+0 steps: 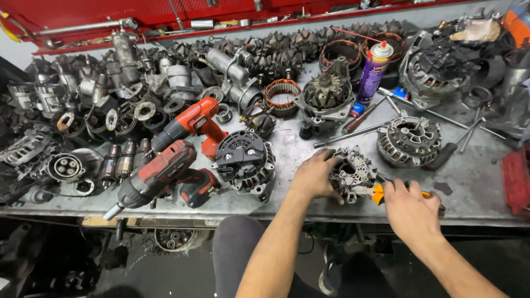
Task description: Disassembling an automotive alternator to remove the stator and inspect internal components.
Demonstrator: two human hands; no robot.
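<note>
My left hand [314, 175] grips the left side of a small grey alternator part [354, 174] lying near the front edge of the metal workbench [469, 182]. My right hand [409, 208] holds an orange-handled screwdriver [377, 193], its tip set against the part's lower right side. A black alternator [245, 161] lies just left of my left hand.
Two red and black cordless drills [190, 124] [160, 177] lie at the left. A silver alternator housing [409, 139] sits to the right, a purple spray can [374, 67] stands behind, and long metal rods [348, 135] lie between. Several alternators, stators and starter parts crowd the back.
</note>
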